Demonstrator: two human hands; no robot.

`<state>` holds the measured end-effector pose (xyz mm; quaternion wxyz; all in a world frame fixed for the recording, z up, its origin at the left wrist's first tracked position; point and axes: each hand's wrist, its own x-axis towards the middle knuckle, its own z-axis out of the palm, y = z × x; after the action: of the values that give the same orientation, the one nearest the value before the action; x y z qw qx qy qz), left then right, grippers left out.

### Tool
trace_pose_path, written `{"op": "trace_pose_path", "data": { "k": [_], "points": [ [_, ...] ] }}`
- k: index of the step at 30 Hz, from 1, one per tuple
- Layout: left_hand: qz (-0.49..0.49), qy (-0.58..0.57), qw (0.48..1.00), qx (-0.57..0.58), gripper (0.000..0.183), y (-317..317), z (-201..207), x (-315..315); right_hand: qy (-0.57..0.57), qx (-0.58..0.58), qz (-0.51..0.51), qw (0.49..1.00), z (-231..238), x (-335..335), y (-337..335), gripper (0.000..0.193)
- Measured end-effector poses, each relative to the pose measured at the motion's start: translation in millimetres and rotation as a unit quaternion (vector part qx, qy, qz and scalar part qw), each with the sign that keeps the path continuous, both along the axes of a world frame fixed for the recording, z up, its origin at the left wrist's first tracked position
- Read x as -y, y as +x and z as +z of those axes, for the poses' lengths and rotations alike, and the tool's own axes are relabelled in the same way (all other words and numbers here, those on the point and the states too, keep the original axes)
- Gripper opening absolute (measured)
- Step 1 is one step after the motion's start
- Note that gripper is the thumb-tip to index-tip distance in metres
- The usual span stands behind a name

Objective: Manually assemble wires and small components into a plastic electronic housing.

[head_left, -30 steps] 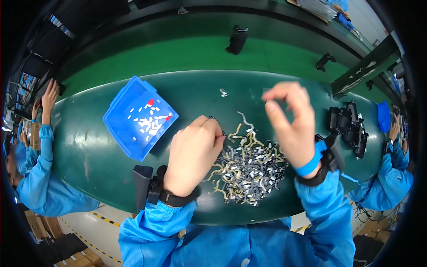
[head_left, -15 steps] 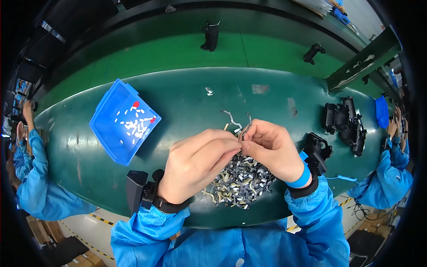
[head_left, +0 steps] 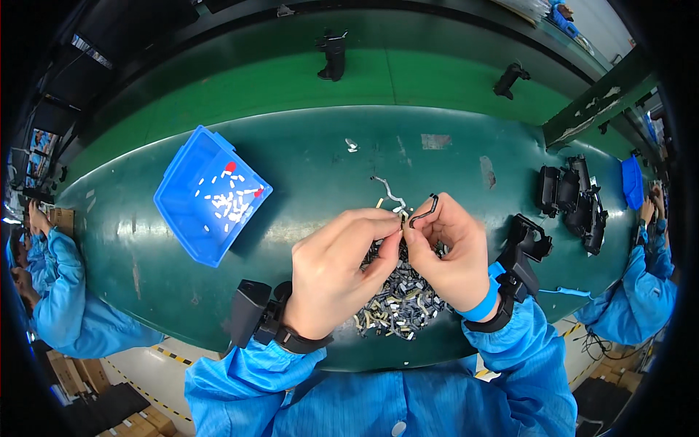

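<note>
Green table (head_left: 306, 153) under everything, with pile (head_left: 405, 306) of small wires near front edge. Left of pile and farther, blue bin (head_left: 177, 207) with white bits (head_left: 231, 207). Just changed: right hand (head_left: 453, 251) no longer apart, as one second ago, but brought to left hand (head_left: 338, 266) — so both busy at one place, over far side of pile. Wrists wide, fingertips meeting. Right thumb and forefinger pinching black wire (head_left: 424, 214), end upward; left fingertips pressed together just beside — cannot tell on what.
</note>
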<state>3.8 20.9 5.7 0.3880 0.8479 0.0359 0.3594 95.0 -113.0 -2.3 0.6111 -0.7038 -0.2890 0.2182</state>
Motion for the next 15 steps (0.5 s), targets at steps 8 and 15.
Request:
{"op": "trace_pose_path", "data": {
  "k": [8, 15],
  "points": [
    [0.094, 0.083, 0.992, 0.009, 0.018, -6.6, 19.8, -24.2, 0.029, 0.026, -0.022, 0.999, -1.0, -4.7, -5.8, 0.014],
    [0.378, 0.168, 0.906, -0.085, 0.007, -48.6, 30.1, -103.7, 0.056, -0.086, 0.0, 0.995, 8.6, -3.3, 4.3, 0.013]
  ]
}}
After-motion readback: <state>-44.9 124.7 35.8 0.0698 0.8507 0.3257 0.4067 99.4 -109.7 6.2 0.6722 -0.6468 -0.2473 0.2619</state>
